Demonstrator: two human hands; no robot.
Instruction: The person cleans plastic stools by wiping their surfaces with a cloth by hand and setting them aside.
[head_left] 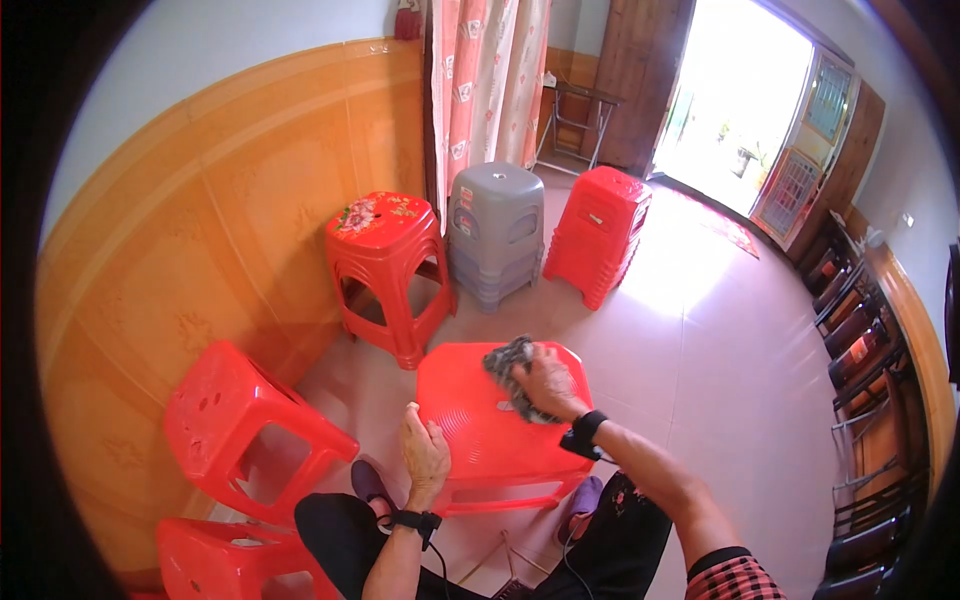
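A red plastic stool [470, 425] stands upright between my knees, its seat facing up. My right hand [548, 383] presses a dark patterned cloth [512, 368] onto the far right part of the seat, fingers closed over it. The cloth hangs bunched beside and under the hand. At the left edge of the seat is my left hand [425, 452], its thumb and fingers around the rim. Part of its grip is hidden behind the hand. Both wrists carry black bands with cables.
Two red stools [235, 425] [230, 555] lie on their sides at left. Stacked stools stand beyond: red with flowers [385, 265], grey [495, 235] and red [600, 230]. A curtain [490, 90] hangs behind them. Dark chairs [860, 350] line the right wall, near an open doorway [735, 100].
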